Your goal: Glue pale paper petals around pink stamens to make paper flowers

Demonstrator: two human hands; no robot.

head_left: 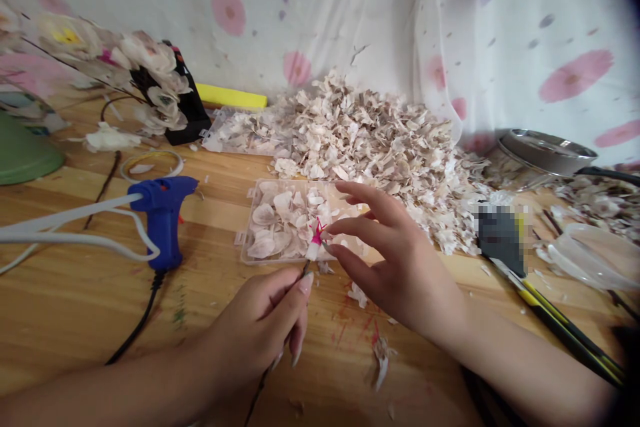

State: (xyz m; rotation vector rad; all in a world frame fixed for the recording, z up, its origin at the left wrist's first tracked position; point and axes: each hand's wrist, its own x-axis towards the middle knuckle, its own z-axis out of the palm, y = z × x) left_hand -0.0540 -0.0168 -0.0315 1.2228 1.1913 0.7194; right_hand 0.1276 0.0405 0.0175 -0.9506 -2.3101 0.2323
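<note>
My left hand (275,313) is closed around a thin dark stem (306,269), which slants up and away from me. At the top of the stem sit a white wrapped piece (313,251) and a bright pink flower centre (318,236) with fine red-pink strands. My right hand (395,247) reaches in from the right. Its thumb and one finger come together at the pink centre, while another finger stays raised. Just behind both hands lies a clear plastic box (245,255) holding pale petals (273,213); my right hand hides part of it.
A blue glue gun (163,220) with a cord stands at left, near a tape roll (153,165). White artificial flowers (150,57) rise behind it. A large heap of dried petals (370,133) fills the back. Yellow-black pliers-like handles (565,327) and a metal pan (547,150) are at right.
</note>
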